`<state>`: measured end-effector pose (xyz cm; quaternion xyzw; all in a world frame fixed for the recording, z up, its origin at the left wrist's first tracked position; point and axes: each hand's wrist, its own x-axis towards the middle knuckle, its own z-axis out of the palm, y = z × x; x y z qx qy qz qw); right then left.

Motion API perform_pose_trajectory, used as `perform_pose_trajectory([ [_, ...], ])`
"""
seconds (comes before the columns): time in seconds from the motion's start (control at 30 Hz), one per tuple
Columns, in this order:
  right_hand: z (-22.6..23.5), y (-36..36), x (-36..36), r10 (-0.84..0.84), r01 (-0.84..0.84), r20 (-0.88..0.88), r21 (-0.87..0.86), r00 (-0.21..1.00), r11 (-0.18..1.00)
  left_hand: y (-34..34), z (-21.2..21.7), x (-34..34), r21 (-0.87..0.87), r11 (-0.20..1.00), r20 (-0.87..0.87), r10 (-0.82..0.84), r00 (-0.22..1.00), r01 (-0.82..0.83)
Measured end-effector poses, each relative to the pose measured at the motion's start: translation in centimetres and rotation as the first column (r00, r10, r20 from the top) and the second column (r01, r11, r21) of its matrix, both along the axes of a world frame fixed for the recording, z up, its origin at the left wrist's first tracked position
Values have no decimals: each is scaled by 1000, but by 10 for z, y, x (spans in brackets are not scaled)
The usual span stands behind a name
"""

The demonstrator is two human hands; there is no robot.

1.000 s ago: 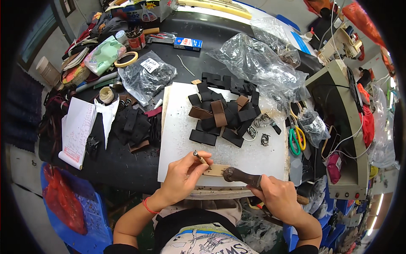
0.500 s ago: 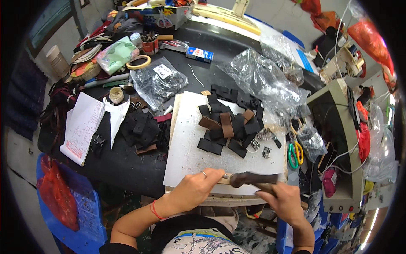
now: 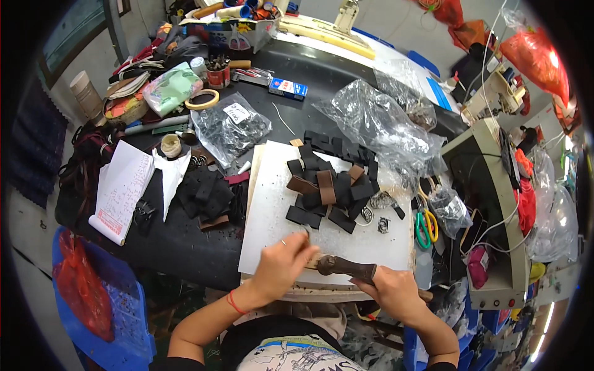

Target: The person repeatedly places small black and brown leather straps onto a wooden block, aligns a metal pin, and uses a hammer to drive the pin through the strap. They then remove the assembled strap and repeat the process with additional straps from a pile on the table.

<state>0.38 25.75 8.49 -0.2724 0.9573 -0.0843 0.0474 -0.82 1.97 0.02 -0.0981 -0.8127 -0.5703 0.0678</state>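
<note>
At the near edge of the white board (image 3: 272,210) on the desk (image 3: 185,247), the right hand (image 3: 393,290) has its fingers clenched around a dark brown tool handle (image 3: 346,267). The left hand (image 3: 281,266) pinches a small piece by the tool's tip, too small to identify. Black and brown leather pieces (image 3: 328,188) lie heaped farther back on the board.

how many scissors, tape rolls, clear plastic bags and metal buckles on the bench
scissors: 1
tape rolls: 1
clear plastic bags: 3, with and
metal buckles: 2, with
total: 7
</note>
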Motion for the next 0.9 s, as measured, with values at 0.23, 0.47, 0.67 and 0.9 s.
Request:
perform_pose_trajectory([
  [0.23,-29,13,17,-123,122,7,-167,992,978,-1,6,-2,-360,922,-136,-206,969,145],
  [0.47,-54,84,23,-690,596,-236,-364,684,715,-58,11,-4,-162,953,31,263,964,-254],
  [0.67,-105,149,15,-828,746,-217,-360,516,560,-141,-20,-27,-264,783,-190,531,826,-564],
  [0.9,-69,44,-17,-640,471,-165,-546,750,693,-79,26,-19,-85,962,251,271,929,-258],
])
